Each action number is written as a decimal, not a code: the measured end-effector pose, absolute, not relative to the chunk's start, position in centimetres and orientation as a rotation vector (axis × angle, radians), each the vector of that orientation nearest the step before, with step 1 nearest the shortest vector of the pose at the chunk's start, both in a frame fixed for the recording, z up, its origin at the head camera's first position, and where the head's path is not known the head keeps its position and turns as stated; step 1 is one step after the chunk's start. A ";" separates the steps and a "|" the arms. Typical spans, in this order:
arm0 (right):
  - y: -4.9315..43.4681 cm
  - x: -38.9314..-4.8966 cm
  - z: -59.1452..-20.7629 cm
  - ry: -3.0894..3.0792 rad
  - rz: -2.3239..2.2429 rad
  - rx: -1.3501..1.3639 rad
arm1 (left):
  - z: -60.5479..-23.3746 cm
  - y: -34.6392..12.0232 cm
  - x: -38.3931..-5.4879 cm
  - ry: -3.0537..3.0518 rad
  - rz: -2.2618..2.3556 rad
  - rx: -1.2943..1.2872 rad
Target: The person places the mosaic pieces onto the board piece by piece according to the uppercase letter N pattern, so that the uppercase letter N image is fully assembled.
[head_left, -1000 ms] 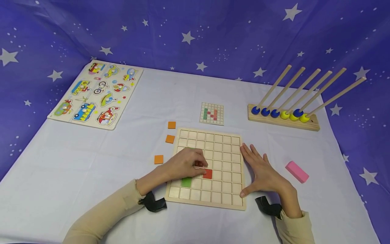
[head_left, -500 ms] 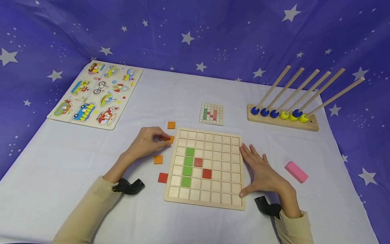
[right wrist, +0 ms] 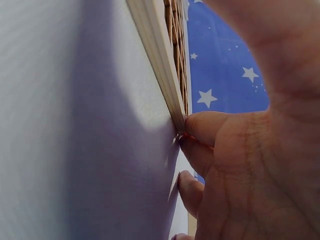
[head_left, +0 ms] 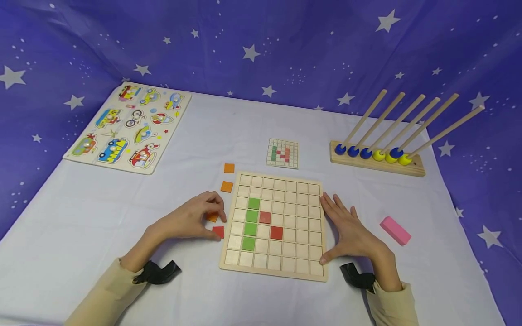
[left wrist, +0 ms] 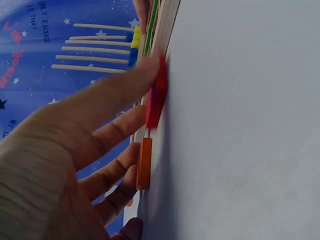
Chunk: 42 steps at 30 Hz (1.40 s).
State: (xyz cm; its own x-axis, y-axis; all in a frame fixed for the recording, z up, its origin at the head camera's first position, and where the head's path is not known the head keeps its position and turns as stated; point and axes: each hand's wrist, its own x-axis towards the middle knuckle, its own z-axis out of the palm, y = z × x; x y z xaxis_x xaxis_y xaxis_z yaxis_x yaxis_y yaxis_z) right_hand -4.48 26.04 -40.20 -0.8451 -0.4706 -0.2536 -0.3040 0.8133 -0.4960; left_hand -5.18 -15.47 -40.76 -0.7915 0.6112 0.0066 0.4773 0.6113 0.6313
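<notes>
Left of the wooden grid board, my left hand pinches a loose red tile between thumb and forefinger. In the left wrist view the red tile looks slightly tilted, with an orange tile right beside it under the other fingers. Two more orange tiles lie farther back. On the board, several green tiles form a column, and two red tiles step down diagonally to their right. My right hand spreads straight fingers and thumb against the board's right edge.
Behind the board lies a small pattern card with coloured squares. A bead stand with tall wooden rods is at the back right. A pink block sits right of my right hand; a vehicle puzzle board lies back left.
My left hand has left the red tile on the board, gone to the middle orange tile, then come toward me to the loose red tile. My right hand has stayed at the board's edge.
</notes>
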 end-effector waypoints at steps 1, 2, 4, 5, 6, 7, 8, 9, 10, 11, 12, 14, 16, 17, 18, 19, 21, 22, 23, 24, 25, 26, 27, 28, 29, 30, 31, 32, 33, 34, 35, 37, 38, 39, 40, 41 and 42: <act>26.0 -4.5 -40.2 2.630 -0.630 -0.583 | -40.8 -15.5 -5.3 2.636 0.954 0.888; 26.0 -4.5 -40.2 2.630 -0.630 -0.582 | -40.8 -15.5 -5.4 2.651 0.969 0.876; 26.0 -4.5 -40.2 2.630 -0.629 -0.580 | -41.0 -15.6 -5.8 2.707 0.975 0.843; 26.0 -4.5 -40.3 2.630 -0.629 -0.580 | -41.0 -15.6 -6.0 2.751 0.962 0.828; 26.0 -4.4 -40.3 2.631 -0.630 -0.581 | -41.1 -15.6 -6.2 2.795 0.945 0.807; 26.0 -4.4 -40.3 2.631 -0.631 -0.582 | -41.2 -15.7 -6.5 2.845 0.924 0.790; 26.0 -4.4 -40.3 2.631 -0.635 -0.584 | -41.2 -15.7 -6.7 2.897 0.898 0.778; 26.0 -4.4 -40.3 2.632 -0.636 -0.585 | -41.3 -15.7 -6.9 2.947 0.872 0.770; 26.0 -4.4 -40.3 2.631 -0.640 -0.586 | -41.3 -15.7 -7.1 2.992 0.848 0.767; 26.0 -4.4 -40.3 2.631 -0.641 -0.589 | -41.4 -15.7 -7.2 3.031 0.824 0.769; 26.1 -4.4 -40.3 2.631 -0.642 -0.591 | -41.4 -15.7 -7.4 3.061 0.807 0.779; 26.1 -4.4 -40.3 2.631 -0.642 -0.594 | -41.3 -15.7 -7.7 3.105 0.771 0.813; 26.1 -4.4 -40.3 2.632 -0.641 -0.595 | -41.3 -15.6 -8.0 3.119 0.766 0.857; 26.1 -4.4 -40.3 2.632 -0.642 -0.595 | -41.2 -15.5 -8.1 3.120 0.773 0.877; 26.1 -4.4 -40.3 2.632 -0.643 -0.594 | -41.2 -15.4 -8.2 3.115 0.784 0.893; 26.1 -4.4 -40.3 2.631 -0.644 -0.593 | -41.2 -15.3 -8.3 3.111 0.796 0.904; 26.1 -4.4 -40.3 2.630 -0.646 -0.591 | -41.2 -15.0 -8.5 3.109 0.829 0.894; 26.1 -4.4 -40.3 2.630 -0.646 -0.590 | -41.2 -14.9 -8.6 3.112 0.843 0.877; 26.1 -4.4 -40.3 2.629 -0.645 -0.589 | -41.2 -14.7 -8.7 3.119 0.853 0.854; 26.1 -4.5 -40.3 2.628 -0.643 -0.589 | -41.2 -14.6 -8.8 3.126 0.869 0.824; 26.1 -4.5 -40.3 2.628 -0.639 -0.588 | -41.2 -14.4 -9.0 3.133 0.892 0.796; 26.1 -4.5 -40.3 2.629 -0.636 -0.586 | -41.2 -14.3 -9.1 3.135 0.922 0.769; 26.1 -4.5 -40.3 2.628 -0.632 -0.584 | -41.3 -14.2 -9.3 3.130 0.957 0.754; 26.1 -4.5 -40.3 2.629 -0.628 -0.583 | -41.3 -14.1 -9.4 3.123 0.993 0.745; 26.1 -4.5 -40.3 2.627 -0.625 -0.582 | -41.4 -14.0 -9.5 3.110 1.036 0.746; 26.1 -4.5 -40.3 2.627 -0.622 -0.582 | -41.4 -13.8 -9.6 3.093 1.085 0.753; 26.1 -4.5 -40.3 2.627 -0.618 -0.583 | -41.5 -13.7 -9.6 3.071 1.134 0.760; 26.0 -4.5 -40.3 2.626 -0.616 -0.583 | -41.5 -13.5 -9.7 3.047 1.183 0.762; 26.0 -4.5 -40.3 2.626 -0.615 -0.583 | -41.5 -13.2 -9.7 3.021 1.227 0.765; 26.0 -4.5 -40.3 2.627 -0.614 -0.582 | -41.5 -13.0 -9.7 2.994 1.268 0.761; 26.0 -4.5 -40.3 2.627 -0.615 -0.581 | -41.5 -12.7 -9.7 2.964 1.303 0.755; 26.0 -4.5 -40.2 2.627 -0.617 -0.577 | -41.4 -12.0 -9.5 2.892 1.364 0.735; 26.0 -4.5 -40.2 2.628 -0.618 -0.576 | -41.3 -11.7 -9.4 2.857 1.384 0.733; 26.0 -4.5 -40.2 2.629 -0.618 -0.576 | -41.3 -11.3 -9.3 2.820 1.399 0.731; 26.0 -4.5 -40.3 2.629 -0.619 -0.577 | -41.2 -10.8 -9.2 2.790 1.407 0.733; 26.0 -4.5 -40.3 2.629 -0.620 -0.580 | -41.2 -10.4 -9.1 2.763 1.409 0.743; 26.1 -4.5 -40.3 2.629 -0.620 -0.582 | -41.1 -9.9 -8.9 2.729 1.422 0.752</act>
